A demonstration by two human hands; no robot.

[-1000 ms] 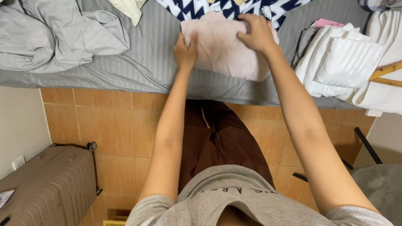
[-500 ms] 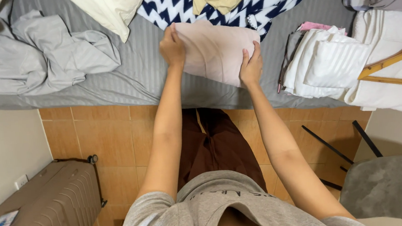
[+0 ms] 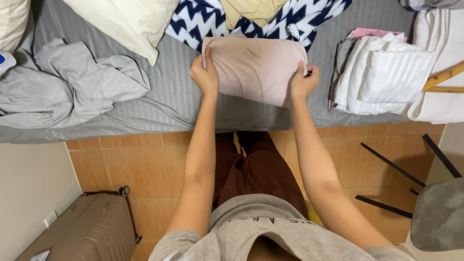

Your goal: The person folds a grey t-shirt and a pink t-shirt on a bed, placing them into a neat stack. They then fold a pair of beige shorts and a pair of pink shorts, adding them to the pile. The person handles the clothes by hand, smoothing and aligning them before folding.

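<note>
Open room: bare grey sheet (image 3: 185, 98) left of the hands.
Left block: crumpled grey cloth (image 3: 68, 85).
Right block: white folded stack (image 3: 387, 74).
Behind: zigzag cloth (image 3: 201, 19), pillow (image 3: 129, 14).

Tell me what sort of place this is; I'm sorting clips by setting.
Most likely a bedroom at home: a bed with a grey striped sheet, a cream pillow on it, and a ribbed suitcase on the tiled floor.

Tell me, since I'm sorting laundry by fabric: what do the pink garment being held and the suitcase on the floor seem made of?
The pink garment looks like soft matte knit, perhaps cotton: it drapes and creases between both hands. The suitcase looks like hard ribbed plastic with a dull sheen.
</note>
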